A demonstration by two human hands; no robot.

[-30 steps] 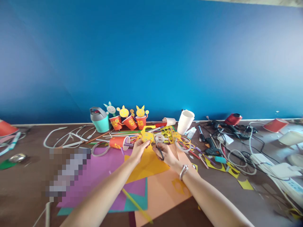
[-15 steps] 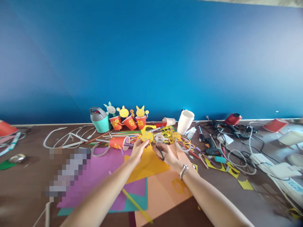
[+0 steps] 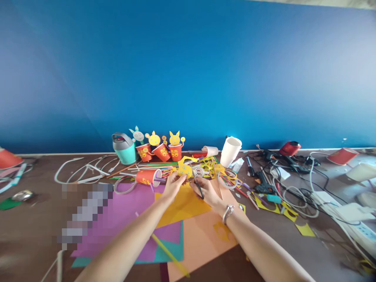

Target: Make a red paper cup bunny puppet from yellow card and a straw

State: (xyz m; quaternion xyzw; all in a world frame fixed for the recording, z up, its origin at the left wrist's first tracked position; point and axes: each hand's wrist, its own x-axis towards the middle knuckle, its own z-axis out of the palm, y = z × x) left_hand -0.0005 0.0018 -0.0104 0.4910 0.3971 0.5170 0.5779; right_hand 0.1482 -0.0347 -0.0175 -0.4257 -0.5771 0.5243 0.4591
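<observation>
My left hand (image 3: pixel 174 185) pinches a yellow paper cutout (image 3: pixel 184 169) with a drawn face, and a thin curved strip of the paper sticks up above it. In my right hand (image 3: pixel 206 191) are black-handled scissors (image 3: pixel 201 190), their blades pointing up beside the cutout's right edge. Whether the blades touch the paper I cannot tell. Beneath both hands lies an orange-yellow sheet (image 3: pixel 182 207). Behind them, a red paper cup (image 3: pixel 145 177) rests on its side, and a white tape roll (image 3: pixel 199 171) is close to the scissors.
Three red cups with paper animal heads (image 3: pixel 161 152) stand by the wall, near a teal container (image 3: pixel 125 152). A white cup (image 3: pixel 230 152) is at the back. To the right are a glue gun (image 3: pixel 263 183), cables and a power strip (image 3: pixel 361 231). Purple paper (image 3: pixel 126 215) lies left.
The yellow cutout has turned and shifted slightly, its upper strip now more open and curved. My right hand keeps the scissors in nearly the same place.
</observation>
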